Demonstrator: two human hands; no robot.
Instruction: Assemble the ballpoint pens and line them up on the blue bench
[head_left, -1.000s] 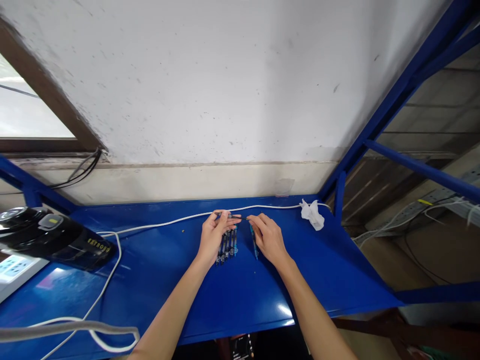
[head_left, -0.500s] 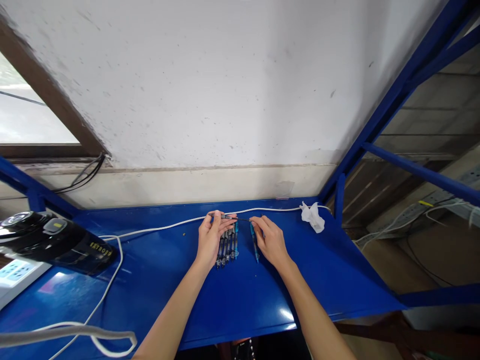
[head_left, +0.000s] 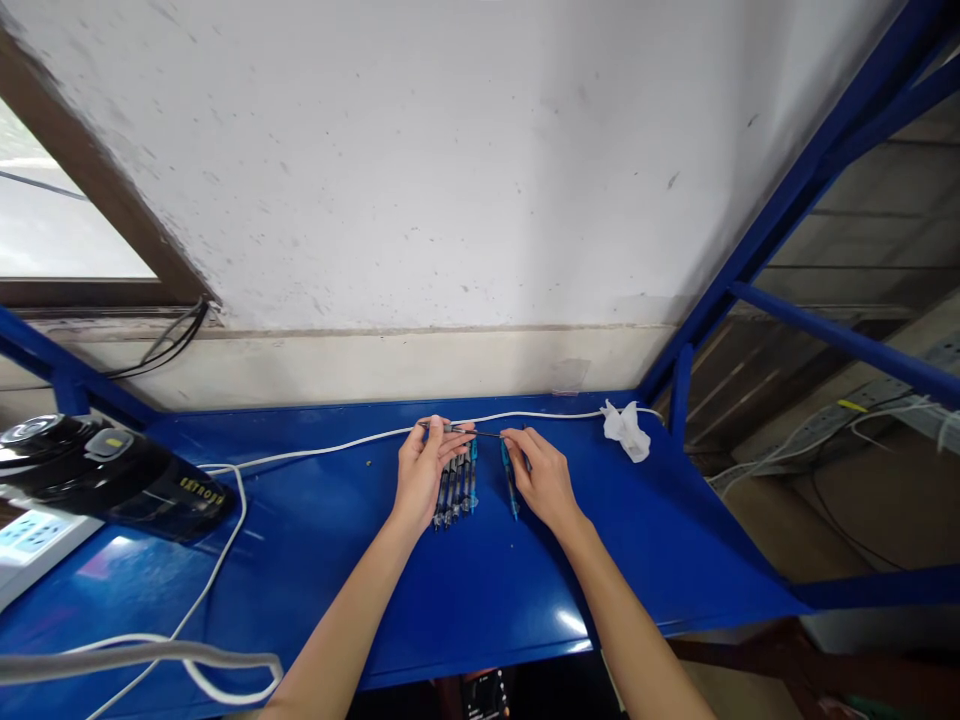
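Observation:
Between my left thumb and fingers I hold a pen barrel (head_left: 448,428) crosswise, its dark end poking out past the thumb. My left hand (head_left: 421,468) is closed on it. A thin dark rod, like a pen refill (head_left: 488,434), runs from the barrel to my right hand (head_left: 541,474), whose fingertips pinch its far end. Whether the rod is partly inside the barrel I cannot tell. Below my left fingers lies a row of several clear and dark pens (head_left: 454,490), with a blue one (head_left: 473,480) at its right end. Another blue pen (head_left: 511,488) lies alone beside my right hand.
The blue metal table (head_left: 480,590) meets the wall at the back. A white cable (head_left: 337,452) crosses it behind my hands. Crumpled tissue (head_left: 626,432) lies at the right; a black bottle-like appliance (head_left: 127,480) and white power strip (head_left: 37,545) are at the left.
The camera view has shifted slightly. Both hands keep the same hold on the barrel and the thin rod, and the pens on the table lie as before.

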